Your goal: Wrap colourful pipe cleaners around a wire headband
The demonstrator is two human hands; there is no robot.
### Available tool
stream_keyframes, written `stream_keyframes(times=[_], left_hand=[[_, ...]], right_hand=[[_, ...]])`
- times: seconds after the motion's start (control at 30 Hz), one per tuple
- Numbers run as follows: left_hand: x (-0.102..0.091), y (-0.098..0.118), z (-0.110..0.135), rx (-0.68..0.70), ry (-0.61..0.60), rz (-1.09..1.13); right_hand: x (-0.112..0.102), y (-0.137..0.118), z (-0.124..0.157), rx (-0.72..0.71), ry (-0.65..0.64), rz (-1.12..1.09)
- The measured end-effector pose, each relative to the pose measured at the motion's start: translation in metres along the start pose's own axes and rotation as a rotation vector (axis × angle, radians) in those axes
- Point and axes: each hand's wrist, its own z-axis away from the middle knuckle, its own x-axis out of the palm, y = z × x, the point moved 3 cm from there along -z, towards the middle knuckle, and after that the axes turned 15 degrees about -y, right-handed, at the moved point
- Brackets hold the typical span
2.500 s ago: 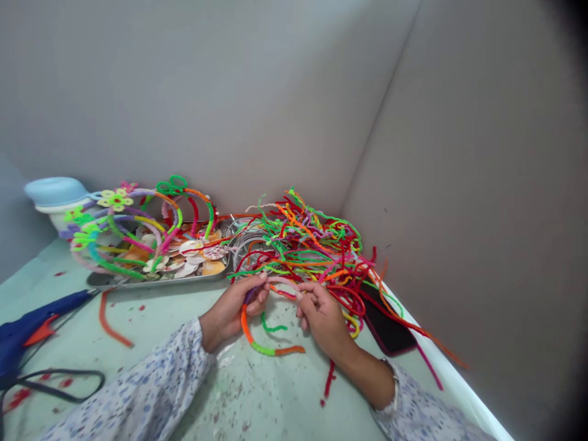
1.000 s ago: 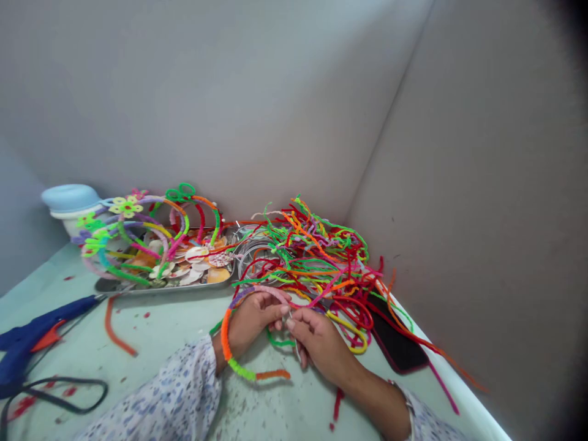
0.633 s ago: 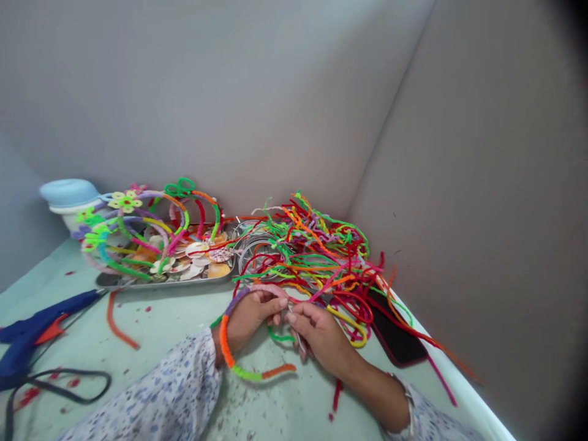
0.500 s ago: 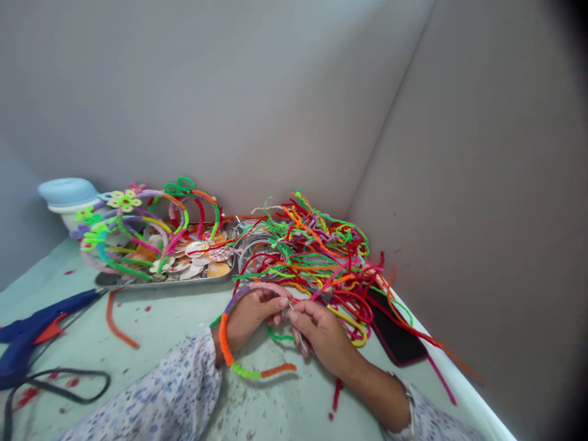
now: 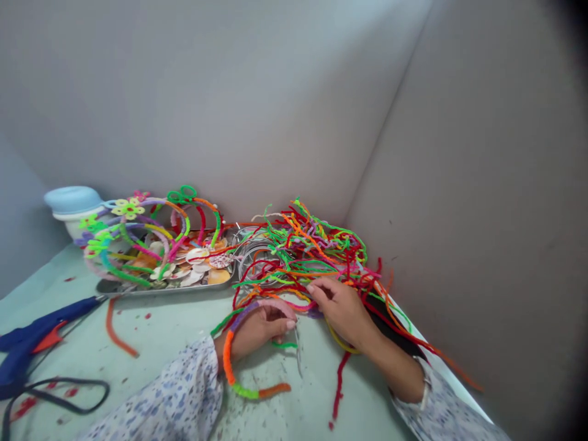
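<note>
My left hand (image 5: 260, 334) is closed on a headband (image 5: 227, 355) wrapped in purple, pink, orange and lime-green pipe cleaner, pinching it near the end of the pink wrap. A bare wire end (image 5: 299, 352) sticks out below those fingertips. The other end of the headband curves under my wrist and ends in a brownish-orange stretch. My right hand (image 5: 346, 312) is at the near edge of a tangled pile of coloured pipe cleaners (image 5: 316, 236), thumb and forefinger bent together. What lies between its fingers cannot be made out.
Finished headbands with fuzzy flowers (image 5: 128, 209) stand in a metal tray (image 5: 165, 290) of shells (image 5: 197, 256). Bare wire hoops (image 5: 243, 263) lie beside it. A blue glue gun (image 5: 46, 327) with its cord is at left, a blue-lidded container (image 5: 73, 201) behind. A dark phone (image 5: 390, 331) lies right.
My right hand has left the headband's wire end and moved up and right to the pipe cleaner pile. My left hand keeps the headband, now slightly lower.
</note>
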Motion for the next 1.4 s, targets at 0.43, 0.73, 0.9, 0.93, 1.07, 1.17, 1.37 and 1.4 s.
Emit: stream_keyframes(times=[0.43,0.73,0.9,0.93,1.07,1.17,1.37,1.4], left_hand=[[-0.003,-0.008,-0.003,-0.013,0.028,-0.063],[0.001,-0.008,-0.001,-0.1,0.028,-0.168],[-0.001,-0.012,-0.001,-0.083,-0.003,-0.129],[-0.001,-0.012,-0.001,-0.072,-0.018,-0.121],[-0.002,-0.014,0.0,-0.057,-0.036,-0.092],[-0.002,-0.016,0.0,-0.054,-0.016,-0.073],[-0.003,-0.016,-0.001,-0.033,0.027,-0.064],[-0.003,-0.015,-0.001,-0.028,0.031,-0.056]], right_hand=[[0.037,-0.011,-0.037,-0.055,-0.07,0.499],[0.003,-0.06,-0.02,-0.297,0.146,0.098],[-0.032,-0.06,-0.017,-0.126,0.214,-0.288],[-0.038,-0.055,-0.019,-0.099,0.214,-0.334],[-0.055,-0.028,-0.031,-0.014,0.259,-0.41],[-0.062,-0.013,-0.038,0.018,0.261,-0.491],[-0.078,-0.025,-0.029,-0.098,0.43,-0.493],[-0.081,-0.031,-0.024,-0.138,0.477,-0.477]])
